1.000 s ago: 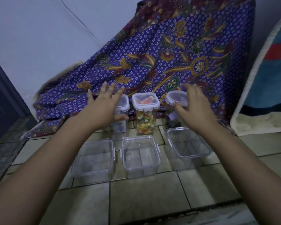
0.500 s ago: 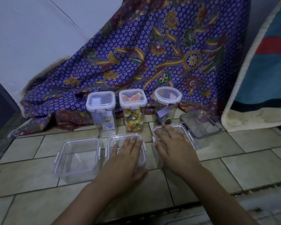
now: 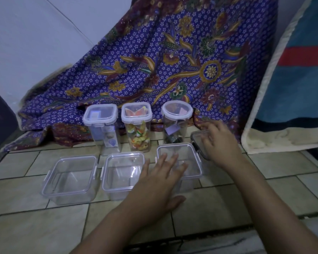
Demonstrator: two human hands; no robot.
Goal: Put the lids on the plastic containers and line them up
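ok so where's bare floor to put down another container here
Bare tile lies in front of the left low container, toward the camera, and left of it up to the batik cloth. More lies between the right hand and the striped mat. The two container rows are crowded, gaps narrow.

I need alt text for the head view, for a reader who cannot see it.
A person's left hand lies flat on the rightmost low clear container in a row of three on a tiled floor, while the blurred right hand reaches to a dark-rimmed container. Three tall lidded jars stand behind.
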